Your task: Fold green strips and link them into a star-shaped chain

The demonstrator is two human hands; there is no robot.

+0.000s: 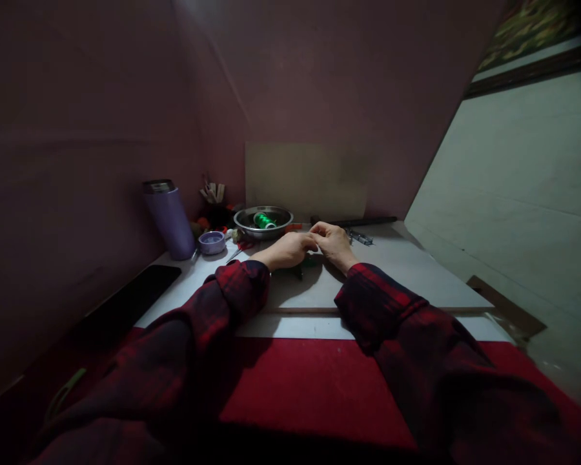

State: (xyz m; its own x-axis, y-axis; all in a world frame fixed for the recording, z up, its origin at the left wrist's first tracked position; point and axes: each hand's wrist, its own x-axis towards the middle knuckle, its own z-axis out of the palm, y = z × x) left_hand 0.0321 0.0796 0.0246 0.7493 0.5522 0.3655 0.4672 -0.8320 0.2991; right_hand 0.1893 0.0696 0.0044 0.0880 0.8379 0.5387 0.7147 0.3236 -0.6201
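Observation:
My left hand (289, 250) and my right hand (333, 243) meet over a white board (397, 278) on the floor, fingers curled and pinched together at the fingertips. What they pinch is too small and dark to name. A small dark green item (306, 265) lies on the board just under the hands. Both arms wear red and black plaid sleeves. Behind the hands stands a steel bowl (252, 226) holding a green thread spool (263, 221).
A purple tumbler (169, 218) and a small lilac dish (212, 242) stand at the left by the wall. A dark holder with sticks (214, 201) is in the corner. Metal clips (361, 238) and a dark rod (363, 221) lie behind. Red cloth (310, 381) covers the near floor.

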